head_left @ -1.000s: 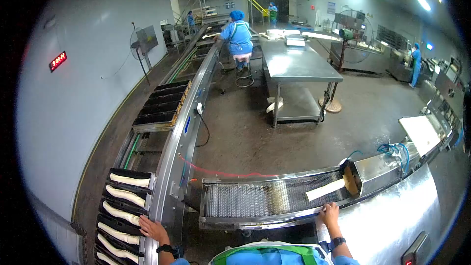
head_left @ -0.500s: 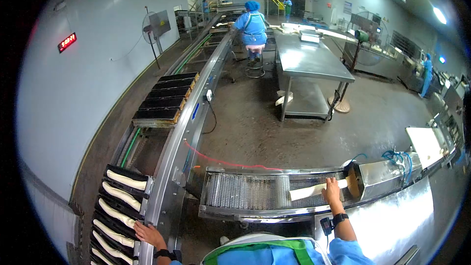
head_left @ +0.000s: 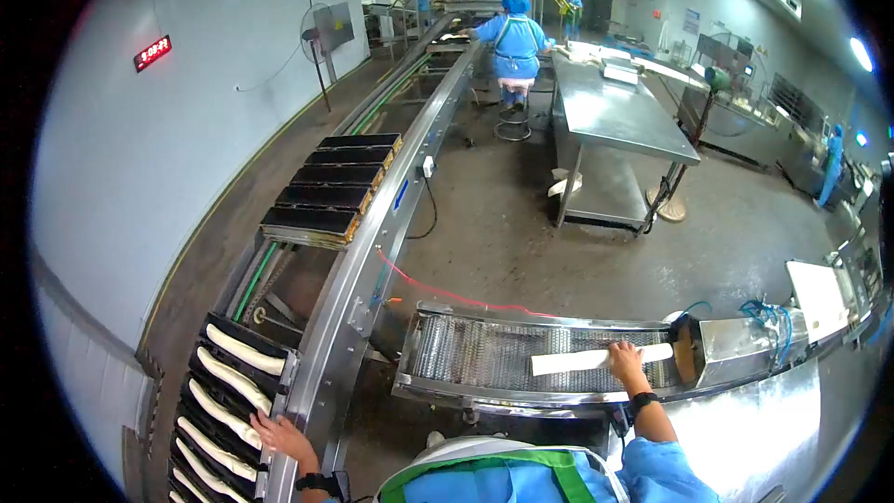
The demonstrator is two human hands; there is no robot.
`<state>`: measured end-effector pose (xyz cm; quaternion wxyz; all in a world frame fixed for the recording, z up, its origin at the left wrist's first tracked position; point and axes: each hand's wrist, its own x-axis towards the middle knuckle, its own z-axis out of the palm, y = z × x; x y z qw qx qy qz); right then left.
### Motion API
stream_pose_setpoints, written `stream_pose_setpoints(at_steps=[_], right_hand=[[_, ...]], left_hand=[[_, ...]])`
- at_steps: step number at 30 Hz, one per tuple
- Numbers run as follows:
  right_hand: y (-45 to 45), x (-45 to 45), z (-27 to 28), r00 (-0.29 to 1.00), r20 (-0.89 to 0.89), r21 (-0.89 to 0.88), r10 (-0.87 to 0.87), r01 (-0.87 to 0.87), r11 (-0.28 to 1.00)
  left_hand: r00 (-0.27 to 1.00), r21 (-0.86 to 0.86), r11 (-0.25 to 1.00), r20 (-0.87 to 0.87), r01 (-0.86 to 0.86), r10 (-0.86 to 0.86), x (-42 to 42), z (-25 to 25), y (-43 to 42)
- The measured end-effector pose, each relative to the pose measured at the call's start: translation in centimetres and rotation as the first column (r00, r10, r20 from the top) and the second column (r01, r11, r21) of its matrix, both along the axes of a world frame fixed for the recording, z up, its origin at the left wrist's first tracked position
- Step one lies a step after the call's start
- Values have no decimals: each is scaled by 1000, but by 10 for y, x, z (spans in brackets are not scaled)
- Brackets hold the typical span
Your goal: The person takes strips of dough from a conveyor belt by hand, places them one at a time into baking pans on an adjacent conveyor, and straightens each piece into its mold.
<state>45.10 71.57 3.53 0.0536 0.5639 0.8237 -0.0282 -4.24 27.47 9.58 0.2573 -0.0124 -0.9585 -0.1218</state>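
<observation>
Our right hand (head_left: pixel 628 363) lies over the long flat white dough strip (head_left: pixel 570 362), lower right, perhaps to guide it (whether the fingers pinch, we cannot tell), while our left hand (head_left: pixel 283 438), fingers spread, seemingly steadies the black dough-filled tray (head_left: pixel 212 368), lower left.

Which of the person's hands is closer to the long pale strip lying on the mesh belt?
The right. The right hand is right at the pale strip, its fingers over it; the left hand is well away, beside the black trays.
</observation>
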Motion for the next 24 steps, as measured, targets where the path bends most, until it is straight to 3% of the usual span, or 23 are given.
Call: stream_pose_setpoints(at_steps=[1, 4, 5, 7, 9, 10, 11, 12, 13, 15, 16, 17, 19, 24], right_hand=[[-2, -3, -3, 999, 51, 52, 14, -17, 998], [-17, -27, 7, 989, 121, 91, 81, -93, 991], [-14, -29, 3, 987, 133, 87, 88, -100, 991], [-2, -36, -8, 967, 191, 30, 171, -180, 983], [-4, -52, 18, 953, 194, -183, 234, -199, 963], [-4, -60, 29, 959, 141, -184, 246, -218, 958], [-7, -67, 36, 961, 93, -190, 261, -240, 952], [0, -69, 27, 961, 32, -110, 274, -269, 957], [22, -64, 10, 863, -87, -58, 498, -504, 862], [12, -105, 52, 872, -428, -206, 237, -349, 914], [-9, -139, 89, 789, -604, -310, 114, -365, 878], [-16, -169, 109, 787, -616, -399, 30, -345, 850], [-11, -219, 106, 666, -745, -432, 40, -527, 732], [-68, -382, 162, 607, -793, -444, 57, -639, 628]], left_hand=[[994, 31, 996, -75, 80, -78, -2, 3, 3], [984, 129, 976, -55, 173, -167, -14, 17, 22], [953, 258, 918, -79, 302, -292, -20, 21, 27], [906, 231, 880, -183, 416, -381, -41, 15, 46], [871, 407, 770, -204, 491, -448, -40, 26, 62], [833, 293, 781, -248, 552, -495, -43, 29, 65], [799, 407, 688, -268, 600, -538, -46, 21, 69], [806, 413, 698, -204, 585, -555, -45, 22, 72], [812, 428, 700, -179, 572, -555, -51, 10, 73], [816, 454, 699, -129, 553, -563, -57, 1, 82], [809, 462, 689, -120, 559, -576, -61, -2, 83], [825, 463, 707, -102, 534, -557, -67, -9, 87], [794, 556, 624, -114, 549, -598, -84, -33, 96], [754, 666, 542, -46, 512, -655, -104, -40, 110]])
